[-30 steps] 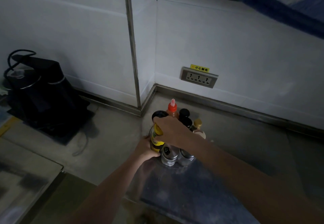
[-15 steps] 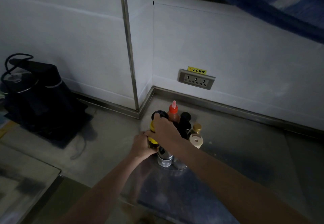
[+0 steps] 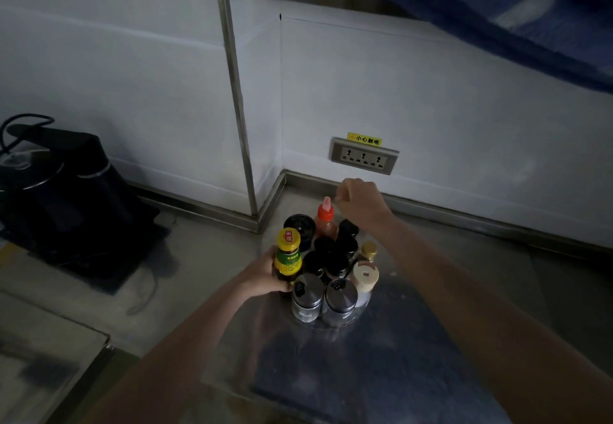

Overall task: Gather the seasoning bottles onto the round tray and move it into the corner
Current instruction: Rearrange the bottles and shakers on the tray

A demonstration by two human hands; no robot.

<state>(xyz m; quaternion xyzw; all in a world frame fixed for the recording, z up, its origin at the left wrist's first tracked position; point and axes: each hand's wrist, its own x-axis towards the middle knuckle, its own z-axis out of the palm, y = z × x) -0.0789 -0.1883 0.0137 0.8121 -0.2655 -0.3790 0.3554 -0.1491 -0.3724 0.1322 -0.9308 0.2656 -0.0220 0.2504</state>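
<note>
1. One head-worn view only, looking forward and down from above the desk (image 3: 205, 277).
2. It faces the wall corner, socket panel (image 3: 364, 155) ahead.
3. Both forearms reach in from the bottom edge, close to the lens.

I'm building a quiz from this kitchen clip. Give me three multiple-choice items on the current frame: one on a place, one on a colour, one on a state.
1. Where is the wall socket?
A. on the wall behind the bottles
B. on the counter
C. beside the kettle

2. What colour is the squeeze bottle's nozzle cap?
A. green
B. red
C. white

3. What is the left hand doing?
A. hanging free
B. gripping the yellow-capped bottle
C. touching the kettle

Answers:
1 A, it sits just above the counter's back edge.
2 B, the cap shows red.
3 B, its fingers wrap the bottle, while the right hand is raised clear.
</note>
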